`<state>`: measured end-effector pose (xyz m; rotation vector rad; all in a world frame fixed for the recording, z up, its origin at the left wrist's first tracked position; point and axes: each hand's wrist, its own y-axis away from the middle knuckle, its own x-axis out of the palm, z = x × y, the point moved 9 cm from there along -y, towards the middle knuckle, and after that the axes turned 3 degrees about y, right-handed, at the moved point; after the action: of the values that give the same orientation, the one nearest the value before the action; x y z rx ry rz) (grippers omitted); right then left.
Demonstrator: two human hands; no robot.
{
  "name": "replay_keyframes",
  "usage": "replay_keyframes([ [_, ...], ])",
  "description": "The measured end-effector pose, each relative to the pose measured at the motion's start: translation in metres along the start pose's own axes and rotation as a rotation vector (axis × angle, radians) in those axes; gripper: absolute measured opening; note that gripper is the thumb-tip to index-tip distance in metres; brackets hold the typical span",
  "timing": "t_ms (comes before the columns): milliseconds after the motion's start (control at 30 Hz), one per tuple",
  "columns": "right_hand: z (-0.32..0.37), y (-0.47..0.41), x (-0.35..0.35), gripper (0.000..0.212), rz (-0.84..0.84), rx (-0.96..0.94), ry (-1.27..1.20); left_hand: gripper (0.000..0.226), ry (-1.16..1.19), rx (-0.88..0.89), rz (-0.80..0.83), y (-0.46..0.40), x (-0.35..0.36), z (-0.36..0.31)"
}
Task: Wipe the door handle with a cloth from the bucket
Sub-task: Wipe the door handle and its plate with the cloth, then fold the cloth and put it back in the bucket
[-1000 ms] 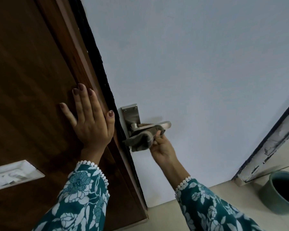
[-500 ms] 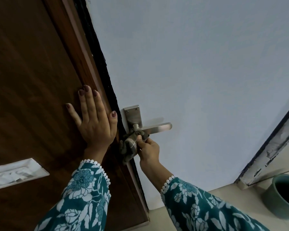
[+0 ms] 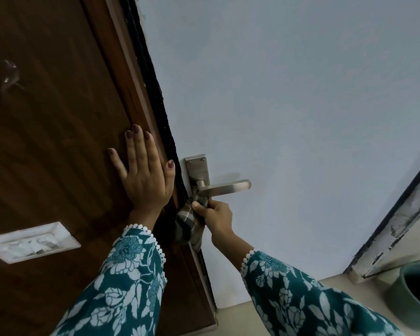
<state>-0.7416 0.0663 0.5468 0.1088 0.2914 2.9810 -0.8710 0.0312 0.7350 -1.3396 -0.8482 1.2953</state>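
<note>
Far out to the left of the grip, a white plate (image 3: 32, 242) is set into the brown door (image 3: 46, 141). Closer in, the left hand (image 3: 144, 175) is laid flat on the wood with fingers spread, nothing held, thumb right by the door's dark edge (image 3: 155, 93). The cloth (image 3: 189, 221) is bunched tight in the right hand (image 3: 215, 218) and pressed up against the base of the handle (image 3: 222, 187), low on its metal plate (image 3: 197, 169). The lever's long axis is run out sideways from the grip, tip pointed right, slightly raised. Plenty of bare wall (image 3: 301, 105) is left beyond the tip. Well off to the lower right, the bucket (image 3: 415, 294) is parked on the floor by a chipped frame (image 3: 395, 229).
</note>
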Motion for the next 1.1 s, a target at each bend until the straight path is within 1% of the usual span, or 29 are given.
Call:
replay_keyframes([
  [33,0.002,0.002,0.001,0.01,0.03,-0.02,0.041,0.062,0.003,-0.001,0.006,0.0,-0.001,-0.001],
  [133,0.01,0.01,0.001,0.004,0.139,-0.102,0.199,0.062,0.037,-0.007,0.056,-0.001,-0.001,0.0],
  [200,0.016,0.015,-0.007,0.006,0.194,-0.148,0.255,0.062,0.064,-0.024,0.1,-0.002,-0.002,0.002],
  [267,0.023,0.02,-0.022,0.009,0.211,-0.179,0.279,0.06,0.116,-0.079,0.142,-0.001,-0.003,0.002],
  [333,0.033,0.024,-0.043,0.014,0.205,-0.208,0.269,0.06,0.201,-0.174,0.178,0.003,-0.006,-0.002],
  [400,0.046,0.025,-0.066,0.025,0.184,-0.228,0.217,0.063,0.322,-0.287,0.206,0.01,-0.01,-0.01],
  [467,0.061,0.027,-0.084,0.027,0.193,-0.241,0.116,0.066,0.435,-0.379,0.242,0.018,-0.015,-0.022],
  [500,0.069,0.028,-0.091,0.026,0.206,-0.246,0.067,0.067,0.507,-0.387,0.257,0.019,-0.017,-0.033],
  [567,0.086,0.03,-0.101,0.022,0.244,-0.265,-0.004,0.062,0.776,-0.346,0.287,0.019,-0.019,-0.064],
  [600,0.093,0.032,-0.104,0.019,0.28,-0.277,-0.038,0.058,0.933,-0.348,0.328,0.02,-0.017,-0.08],
  [633,0.099,0.033,-0.106,0.015,0.325,-0.278,-0.082,0.054,1.065,-0.39,0.384,0.021,-0.013,-0.092],
  [667,0.105,0.036,-0.107,0.012,0.375,-0.272,-0.136,0.05,1.17,-0.472,0.443,0.024,-0.005,-0.1],
  [700,0.111,0.039,-0.107,0.012,0.42,-0.266,-0.186,0.048,1.257,-0.592,0.516,0.029,0.003,-0.106],
  [767,0.117,0.043,-0.108,0.016,0.487,-0.241,-0.264,0.051,1.449,-0.905,0.731,0.045,0.024,-0.123],
  [800,0.117,0.045,-0.105,0.017,0.51,-0.219,-0.29,0.051,1.547,-1.033,0.828,0.055,0.032,-0.127],
  [833,0.119,0.047,-0.113,0.018,0.512,-0.216,-0.299,0.048,1.645,-1.111,0.893,0.057,0.035,-0.139],
  [867,0.121,0.049,-0.121,0.018,0.502,-0.224,-0.293,0.044,1.72,-1.147,0.924,0.057,0.036,-0.15],
  [900,0.12,0.048,-0.122,0.018,0.485,-0.225,-0.282,0.041,1.749,-1.163,0.937,0.059,0.037,-0.151],
  [967,0.118,0.046,-0.134,0.016,0.423,-0.241,-0.21,0.039,1.732,-1.195,0.936,0.061,0.037,-0.153],
  [1033,0.116,0.045,-0.153,0.014,0.349,-0.252,-0.095,0.037,1.663,-1.223,0.925,0.064,0.037,-0.161],
  [1067,0.114,0.045,-0.163,0.016,0.315,-0.246,-0.038,0.032,1.618,-1.233,0.905,0.065,0.037,-0.164],
  [1100,0.113,0.046,-0.173,0.022,0.29,-0.239,0.016,0.025,1.57,-1.247,0.873,0.065,0.037,-0.168],
])
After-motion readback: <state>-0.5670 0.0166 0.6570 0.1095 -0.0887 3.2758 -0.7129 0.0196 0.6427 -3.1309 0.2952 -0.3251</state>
